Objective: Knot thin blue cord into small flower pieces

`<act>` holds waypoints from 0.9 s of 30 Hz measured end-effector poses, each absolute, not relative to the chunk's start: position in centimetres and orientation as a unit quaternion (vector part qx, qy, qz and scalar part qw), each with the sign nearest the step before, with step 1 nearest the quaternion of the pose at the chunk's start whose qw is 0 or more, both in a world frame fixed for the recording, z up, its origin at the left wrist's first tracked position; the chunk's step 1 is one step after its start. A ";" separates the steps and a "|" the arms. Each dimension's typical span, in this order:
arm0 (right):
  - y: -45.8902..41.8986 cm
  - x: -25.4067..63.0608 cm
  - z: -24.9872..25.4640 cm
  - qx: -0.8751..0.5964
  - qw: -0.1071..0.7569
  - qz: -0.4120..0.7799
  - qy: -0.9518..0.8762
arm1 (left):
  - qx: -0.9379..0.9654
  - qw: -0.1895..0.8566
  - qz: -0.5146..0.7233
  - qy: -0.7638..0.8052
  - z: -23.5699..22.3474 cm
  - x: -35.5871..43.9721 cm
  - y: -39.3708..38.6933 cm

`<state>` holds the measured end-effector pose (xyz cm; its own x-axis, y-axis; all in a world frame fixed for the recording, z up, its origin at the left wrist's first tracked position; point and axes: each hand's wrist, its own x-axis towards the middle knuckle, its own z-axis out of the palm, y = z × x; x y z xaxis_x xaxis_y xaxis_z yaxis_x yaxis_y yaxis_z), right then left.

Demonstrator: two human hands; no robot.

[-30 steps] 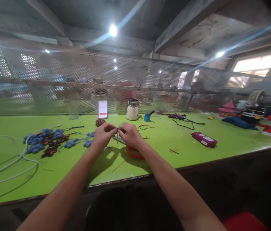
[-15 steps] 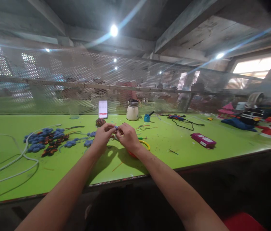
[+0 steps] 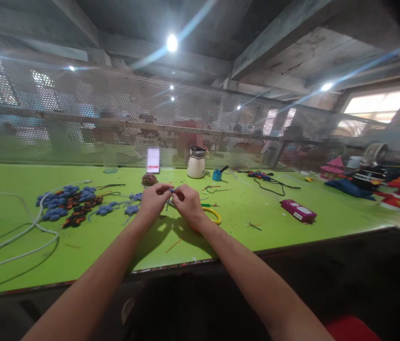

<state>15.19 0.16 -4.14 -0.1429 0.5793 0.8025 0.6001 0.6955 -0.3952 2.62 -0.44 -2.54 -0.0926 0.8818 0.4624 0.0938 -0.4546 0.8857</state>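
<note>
My left hand and my right hand are close together above the green table, fingertips pinched. Between them is a small piece of blue yarn work, mostly hidden by the fingers, with a short strand hanging below. Partly under my right hand lies a yellow loop that looks like a scissors handle. Blue crocheted flowers and dark orange-and-black ones lie in a heap to the left. Closer to my left hand are loose blue flowers. A multicoloured yarn ball sits just beyond it.
A lit phone stands against the mesh partition, near a pale jug and a blue pot. A dark cord and a purple box lie right. White cable loops across the left.
Both hands stay together on the blue yarn piece, with slight finger movement. The strand below shows more clearly. The whole view has shifted a little.
</note>
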 end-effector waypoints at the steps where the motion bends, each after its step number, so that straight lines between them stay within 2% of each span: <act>1: 0.3 15.2 -4.2 -0.392 0.532 0.027 -0.750 | 0.601 0.306 0.612 0.413 -2.5 2.5 -0.4; 3: 0.6 15.4 -4.2 -0.395 0.541 0.086 -0.738 | 0.619 0.271 0.610 0.414 -2.5 2.3 -0.3; 5: 0.6 15.6 -4.1 -0.395 0.545 0.097 -0.733 | 0.638 0.230 0.603 0.419 -2.6 2.2 -0.3; 9: 0.2 15.8 -3.9 -0.372 0.533 0.007 -0.760 | 0.669 0.151 0.581 0.438 -2.8 2.2 -0.4; 14: -0.1 15.7 -4.0 -0.387 0.496 -0.074 -0.774 | 0.682 0.127 0.570 0.440 -2.8 2.7 -0.7; 17: -0.2 15.4 -4.1 -0.393 0.508 -0.084 -0.762 | 0.668 0.151 0.579 0.442 -2.6 2.9 -0.9; 23: -0.6 14.8 -4.0 -0.383 0.528 -0.076 -0.755 | 0.597 0.284 0.623 0.419 -2.4 3.1 -1.0; 27: -0.4 14.9 -4.0 -0.383 0.540 -0.073 -0.746 | 0.574 0.318 0.632 0.412 -2.3 3.2 -1.1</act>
<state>14.87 -0.44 -4.02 -0.1227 0.4920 0.8619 0.6501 0.6960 -0.3048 3.15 -1.11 -2.34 -0.1378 0.8753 0.4636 0.0711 -0.4581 0.8860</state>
